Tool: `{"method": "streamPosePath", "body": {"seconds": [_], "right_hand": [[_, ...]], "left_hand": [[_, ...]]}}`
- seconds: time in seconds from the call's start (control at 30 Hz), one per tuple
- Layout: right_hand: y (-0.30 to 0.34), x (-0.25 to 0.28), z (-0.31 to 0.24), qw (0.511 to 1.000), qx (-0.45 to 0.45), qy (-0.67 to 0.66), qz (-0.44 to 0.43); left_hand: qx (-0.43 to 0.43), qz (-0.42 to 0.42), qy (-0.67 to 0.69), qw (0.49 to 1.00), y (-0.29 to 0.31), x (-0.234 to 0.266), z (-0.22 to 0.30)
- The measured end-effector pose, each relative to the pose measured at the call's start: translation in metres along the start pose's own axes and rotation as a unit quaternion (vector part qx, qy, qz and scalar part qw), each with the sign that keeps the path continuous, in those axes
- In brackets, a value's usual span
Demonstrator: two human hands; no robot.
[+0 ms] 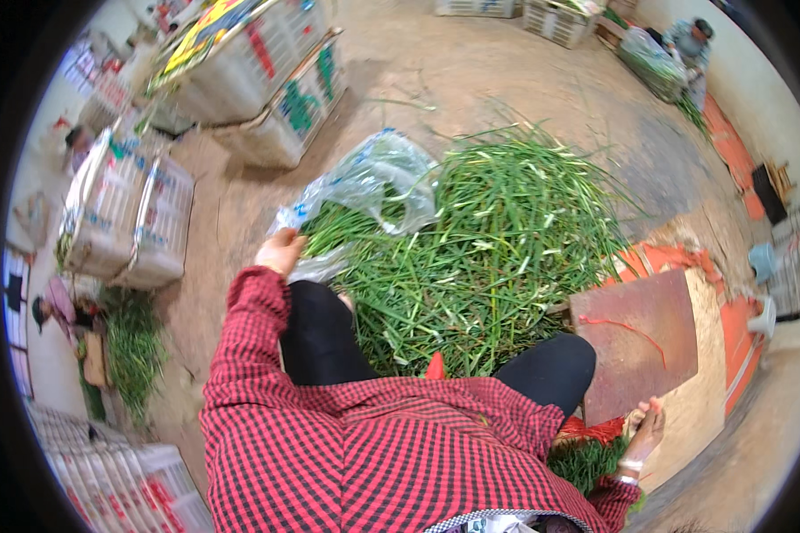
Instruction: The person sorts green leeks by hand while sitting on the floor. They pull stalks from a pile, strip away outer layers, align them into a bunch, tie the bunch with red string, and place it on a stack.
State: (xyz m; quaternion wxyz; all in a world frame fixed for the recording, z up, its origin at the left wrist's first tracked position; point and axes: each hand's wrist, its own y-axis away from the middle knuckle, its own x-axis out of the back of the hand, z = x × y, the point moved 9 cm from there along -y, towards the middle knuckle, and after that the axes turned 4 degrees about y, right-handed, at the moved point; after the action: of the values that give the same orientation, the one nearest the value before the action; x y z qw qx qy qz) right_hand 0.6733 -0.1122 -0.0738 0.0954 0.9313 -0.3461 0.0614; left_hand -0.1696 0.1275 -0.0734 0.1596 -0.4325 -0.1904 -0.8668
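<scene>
My left hand point(280, 250) pinches the edge of a clear plastic bag point(404, 169) with blue print, which has some long green stalks in it. A big loose heap of green leafy stalks, like garlic chives point(516, 240), spreads in front of my knees and touches the bag. My right hand point(649, 433) is out at the lower right with its fingers curled together; what they hold, if anything, is too small to make out. Close to that hand are a bunch of red ties point(600, 431) and a pile of dark green stalks point(588, 462).
To my right lies a reddish-brown board point(640, 355) with a red tie point(627, 327) across it. Stacked white crates point(258, 75) stand ahead on the left, more crates point(142, 209) further left. Another person point(689, 44) works at the far right, others along the left wall.
</scene>
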Motion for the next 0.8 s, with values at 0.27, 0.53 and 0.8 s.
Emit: {"method": "streamPosePath", "body": {"seconds": [0.27, 0.53, 0.8], "right_hand": [[0.049, -0.405, -0.121, 0.877, 0.177, 0.215, -0.392], [0.174, -0.733, -0.048, 0.579, 0.446, 0.311, -0.607], [0.245, -0.949, 0.066, 0.444, 0.517, 0.366, -0.634]], "left_hand": [[0.329, -0.04, 0.436, 0.836, 0.067, -0.088, -0.32], [0.385, -0.028, 0.616, 0.687, 0.001, -0.146, -0.303], [0.327, 0.14, 0.456, 0.816, -0.123, -0.184, -0.365]]}}
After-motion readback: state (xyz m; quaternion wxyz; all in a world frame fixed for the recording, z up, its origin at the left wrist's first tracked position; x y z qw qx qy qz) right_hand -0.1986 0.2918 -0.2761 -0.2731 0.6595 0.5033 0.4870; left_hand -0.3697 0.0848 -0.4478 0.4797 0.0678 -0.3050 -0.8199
